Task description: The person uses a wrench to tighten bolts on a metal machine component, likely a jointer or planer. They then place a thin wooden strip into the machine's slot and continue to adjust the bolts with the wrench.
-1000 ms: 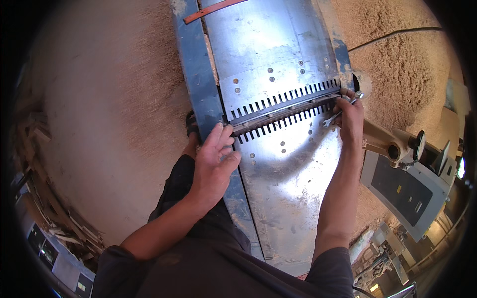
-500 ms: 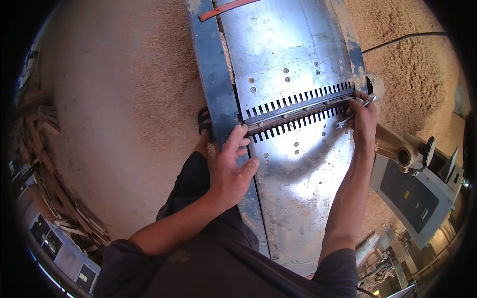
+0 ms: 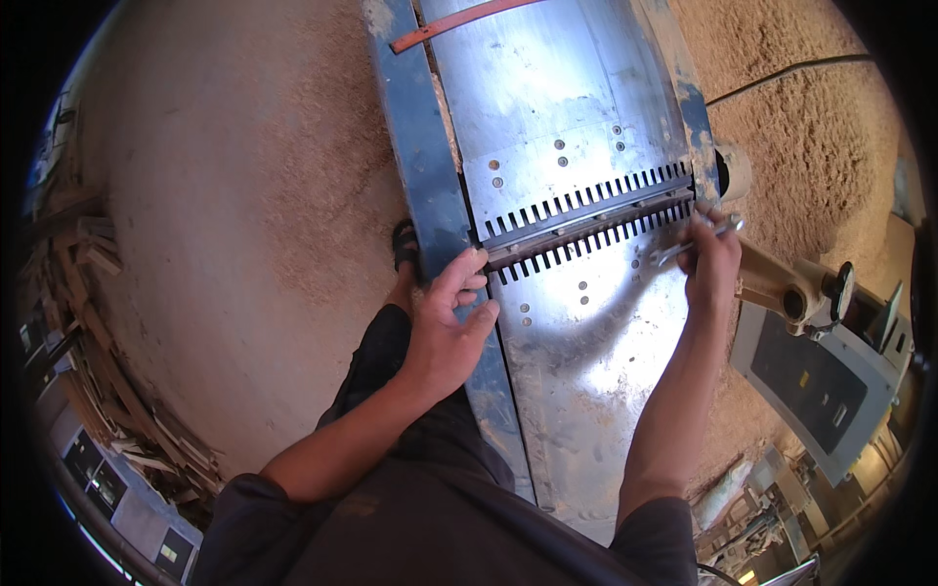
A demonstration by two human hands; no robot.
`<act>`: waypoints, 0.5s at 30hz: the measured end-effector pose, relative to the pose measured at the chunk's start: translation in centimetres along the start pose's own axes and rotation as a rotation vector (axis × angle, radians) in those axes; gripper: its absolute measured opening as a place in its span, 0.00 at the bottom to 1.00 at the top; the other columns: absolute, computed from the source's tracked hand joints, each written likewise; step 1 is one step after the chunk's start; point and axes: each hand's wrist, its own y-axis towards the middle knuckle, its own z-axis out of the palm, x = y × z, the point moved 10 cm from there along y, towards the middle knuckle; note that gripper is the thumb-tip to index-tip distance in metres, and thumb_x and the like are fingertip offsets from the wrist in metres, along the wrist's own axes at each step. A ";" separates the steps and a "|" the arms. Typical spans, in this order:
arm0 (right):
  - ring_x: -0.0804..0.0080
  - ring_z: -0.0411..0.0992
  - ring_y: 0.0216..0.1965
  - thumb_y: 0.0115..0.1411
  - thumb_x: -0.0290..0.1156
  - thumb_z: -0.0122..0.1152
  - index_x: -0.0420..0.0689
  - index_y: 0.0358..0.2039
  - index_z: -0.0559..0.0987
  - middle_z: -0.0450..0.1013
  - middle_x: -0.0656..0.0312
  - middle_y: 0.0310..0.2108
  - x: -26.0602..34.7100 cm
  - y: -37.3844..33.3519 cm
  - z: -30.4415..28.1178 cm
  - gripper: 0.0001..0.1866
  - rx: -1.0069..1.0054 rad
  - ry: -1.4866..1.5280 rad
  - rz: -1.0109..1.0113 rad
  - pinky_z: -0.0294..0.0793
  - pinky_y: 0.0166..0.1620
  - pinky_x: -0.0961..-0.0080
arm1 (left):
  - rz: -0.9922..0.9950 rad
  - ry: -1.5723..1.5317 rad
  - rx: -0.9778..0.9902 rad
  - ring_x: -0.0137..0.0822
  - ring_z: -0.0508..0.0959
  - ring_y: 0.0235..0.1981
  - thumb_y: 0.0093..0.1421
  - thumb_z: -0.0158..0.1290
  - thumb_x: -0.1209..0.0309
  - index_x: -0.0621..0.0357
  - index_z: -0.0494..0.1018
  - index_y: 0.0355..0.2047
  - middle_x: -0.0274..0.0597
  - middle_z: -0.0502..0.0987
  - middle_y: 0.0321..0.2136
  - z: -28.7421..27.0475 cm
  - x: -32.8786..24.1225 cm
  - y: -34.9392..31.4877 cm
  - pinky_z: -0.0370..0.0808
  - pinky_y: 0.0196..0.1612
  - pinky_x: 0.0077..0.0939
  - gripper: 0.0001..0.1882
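Note:
A steel machine bed (image 3: 547, 98) runs away from me, crossed by a slot with comb-like toothed edges. Inside the slot lies a dark cutter block (image 3: 596, 220) with a row of bolts along it. My left hand (image 3: 451, 313) rests at the slot's left end, fingers apart, the index fingertip touching there, nothing held. My right hand (image 3: 711, 259) is closed on a wrench (image 3: 674, 252), just over the slot's right end. The wrench is slightly blurred and lies across the fingers, one end sticking out on each side.
A blue side rail (image 3: 422, 146) edges the bed on the left, and a red strip (image 3: 459, 21) crosses its far part. Sawdust (image 3: 801, 146) covers the floor at right. A machine arm and grey panel (image 3: 806, 386) stand at right; scrap wood (image 3: 127, 381) lies at far left.
My right hand has drawn back a little toward me from the slot's right end, the wrench turning with it. My left hand stays at the slot's left end.

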 end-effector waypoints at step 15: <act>0.74 0.75 0.29 0.61 0.23 0.58 0.31 0.53 0.75 0.77 0.57 0.35 -7.9 -19.0 -3.9 0.19 -0.068 -0.313 0.212 0.77 0.30 0.77 | 0.401 0.482 -0.446 0.50 0.76 0.50 0.58 0.62 0.78 0.68 0.75 0.55 0.53 0.79 0.49 -11.0 -12.7 16.4 0.74 0.55 0.40 0.23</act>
